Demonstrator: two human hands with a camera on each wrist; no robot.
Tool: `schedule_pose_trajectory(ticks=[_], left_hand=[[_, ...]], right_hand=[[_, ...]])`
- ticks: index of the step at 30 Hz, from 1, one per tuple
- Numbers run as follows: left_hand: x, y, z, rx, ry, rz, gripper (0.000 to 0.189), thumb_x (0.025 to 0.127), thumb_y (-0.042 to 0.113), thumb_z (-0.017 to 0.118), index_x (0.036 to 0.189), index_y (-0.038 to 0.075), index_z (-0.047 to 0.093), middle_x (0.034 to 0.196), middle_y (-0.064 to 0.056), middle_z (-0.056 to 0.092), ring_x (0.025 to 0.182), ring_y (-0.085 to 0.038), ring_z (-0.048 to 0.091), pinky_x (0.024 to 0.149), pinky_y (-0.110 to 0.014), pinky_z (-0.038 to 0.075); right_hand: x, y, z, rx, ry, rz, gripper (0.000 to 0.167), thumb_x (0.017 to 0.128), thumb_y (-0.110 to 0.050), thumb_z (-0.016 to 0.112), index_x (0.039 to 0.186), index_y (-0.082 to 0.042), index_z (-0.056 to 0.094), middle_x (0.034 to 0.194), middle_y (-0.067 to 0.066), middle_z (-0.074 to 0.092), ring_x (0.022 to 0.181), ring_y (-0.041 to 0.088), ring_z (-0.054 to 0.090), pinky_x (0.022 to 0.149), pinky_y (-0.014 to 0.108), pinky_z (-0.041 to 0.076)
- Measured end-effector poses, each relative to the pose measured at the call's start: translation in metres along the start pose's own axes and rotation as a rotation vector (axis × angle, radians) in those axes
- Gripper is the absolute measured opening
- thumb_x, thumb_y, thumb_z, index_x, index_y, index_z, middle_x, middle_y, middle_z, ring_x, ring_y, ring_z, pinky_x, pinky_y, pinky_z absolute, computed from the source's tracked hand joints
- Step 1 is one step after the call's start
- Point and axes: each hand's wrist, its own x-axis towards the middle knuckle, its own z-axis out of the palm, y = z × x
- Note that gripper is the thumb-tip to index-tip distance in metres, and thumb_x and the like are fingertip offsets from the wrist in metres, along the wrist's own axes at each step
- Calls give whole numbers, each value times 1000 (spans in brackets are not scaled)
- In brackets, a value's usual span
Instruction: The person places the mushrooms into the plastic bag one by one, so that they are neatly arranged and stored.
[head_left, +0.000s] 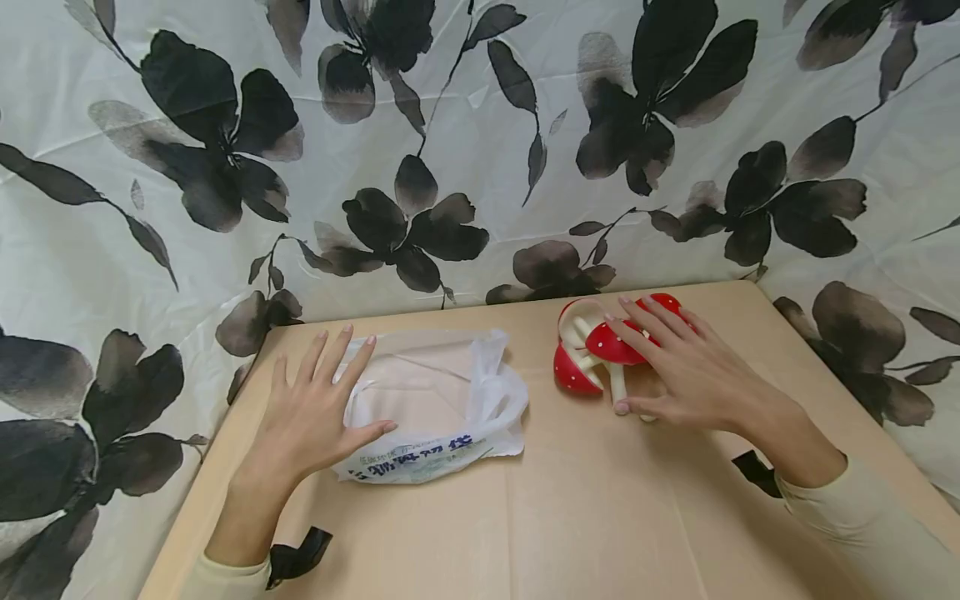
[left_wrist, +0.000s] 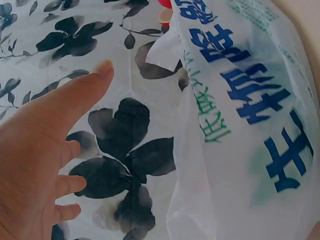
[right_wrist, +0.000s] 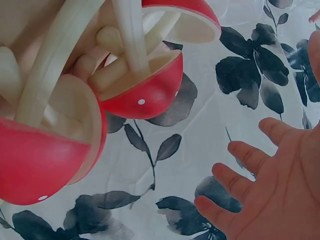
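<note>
1. My left hand [head_left: 311, 417] is open, palm down, its fingers spread wide and the thumb held out to the side; it grips nothing.
2. My right hand [head_left: 697, 379] is open too, fingers apart and nearly straight, and it grips nothing either. In its wrist view, cloth shows between my fingers and the mushrooms; whether my thumb touches a stem I cannot tell.
3. The bag [head_left: 442, 417] lies flat and crumpled just to the right of my left hand, partly beneath its fingers from above. It is thin, whitish and see-through, with blue characters and smaller green ones printed along the side nearest me.
4. The mushrooms [head_left: 611, 343] sit in a cluster under and just left of my right hand's fingers. Their caps are glossy red with white dots, pale underneath, on smooth cream stems, and they lean at different angles.
5. Under both hands is the tan table [head_left: 585, 508].
6. Beyond my fingertips hangs the white cloth [head_left: 487, 142], patterned with dark grey flowers.
</note>
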Motion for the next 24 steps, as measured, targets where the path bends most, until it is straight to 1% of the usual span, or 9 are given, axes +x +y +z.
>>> schedule_pose_trajectory(ticks=[3,6,9,12,15,17,19,21,24], left_hand=[[-3,-7,3,7,-14,-19,105,74,76,66,158,19,37,163,-15,31,146,-43,31,106,-77,24],[-6,-15,5,-5,-17,-34,103,76,69,70,157,16,37,161,-18,33,142,-43,36,104,-75,29],[-7,-22,6,-31,-5,-31,99,78,60,76,156,11,38,157,-23,36,136,-45,42,102,-70,36],[-10,-29,8,-79,-12,-32,95,79,48,80,155,9,38,155,-26,37,131,-49,46,97,-67,42],[-12,-37,10,-184,-63,-78,92,82,38,82,157,11,36,154,-29,36,130,-55,45,94,-70,43],[-12,-43,10,-283,-112,-123,92,84,32,82,159,13,33,155,-31,33,133,-58,40,96,-74,39],[-13,-49,11,-380,-160,-164,91,86,28,81,160,15,30,155,-35,31,135,-61,36,99,-77,34],[-15,-55,12,-460,-205,-193,92,87,24,80,161,14,27,154,-36,30,137,-61,32,102,-76,30],[-17,-63,14,-523,-260,-212,91,88,19,78,161,9,25,153,-35,34,139,-57,34,106,-73,31]], right_hand=[[-1,2,0,56,-6,14,108,76,-72,72,162,-22,29,166,10,26,150,38,23,113,67,27],[-3,5,-3,131,-15,32,106,77,-67,74,161,-22,28,164,10,30,146,38,30,107,68,37],[-6,7,-7,190,-28,52,101,80,-63,75,161,-21,30,160,12,36,142,40,38,98,67,46],[-10,7,-9,236,-52,76,97,83,-62,72,160,-20,30,159,14,38,140,43,41,92,66,50],[-12,8,-11,295,-76,107,94,85,-63,70,159,-19,32,158,16,39,138,45,42,87,66,53],[-12,7,-12,320,-84,120,90,86,-61,70,157,-18,36,157,17,40,137,45,43,85,65,54],[-13,7,-13,325,-86,132,83,87,-58,71,154,-17,43,153,17,45,133,44,47,83,63,55],[-14,6,-14,320,-87,140,76,88,-54,72,149,-16,49,148,16,52,128,43,52,82,62,56],[-16,4,-13,323,-91,156,66,89,-48,74,143,-14,58,137,15,62,119,40,59,79,56,58]])
